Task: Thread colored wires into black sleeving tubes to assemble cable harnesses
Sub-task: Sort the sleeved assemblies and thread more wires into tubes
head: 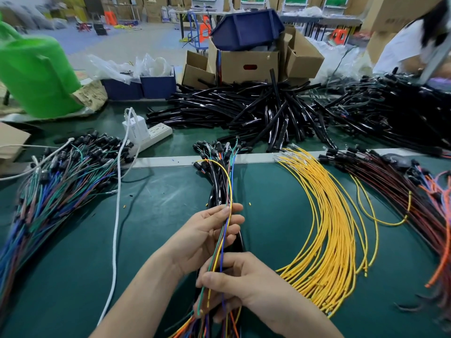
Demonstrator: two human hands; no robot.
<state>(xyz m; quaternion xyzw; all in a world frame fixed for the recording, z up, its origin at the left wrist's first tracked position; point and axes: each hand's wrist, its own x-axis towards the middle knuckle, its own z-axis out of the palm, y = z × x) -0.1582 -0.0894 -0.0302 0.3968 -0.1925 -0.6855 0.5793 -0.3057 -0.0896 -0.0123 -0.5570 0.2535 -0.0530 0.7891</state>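
My left hand (pixel 207 236) holds a small bunch of colored wires (pixel 223 240) (yellow, blue, green, red), its fingers curled round them just above the green mat. Lower down, my right hand (pixel 240 286) grips the same bunch near its free ends. The wires run up the table's middle over a bundle of sleeved harnesses (pixel 218 181) with black connectors at the far end. One yellow wire loops at the top of that bundle. A pile of black sleeving tubes (pixel 256 111) lies at the far side.
Loose yellow wires (pixel 334 215) fan out at right, with red and orange wires (pixel 415 198) beyond them. Multicolored wires (pixel 61 179) lie at left, crossed by a white cable (pixel 117 215). A power strip (pixel 156 134), cardboard boxes (pixel 244 64) and a green bag (pixel 36 74) stand farther back. A person's sleeve (pixel 402 45) shows top right.
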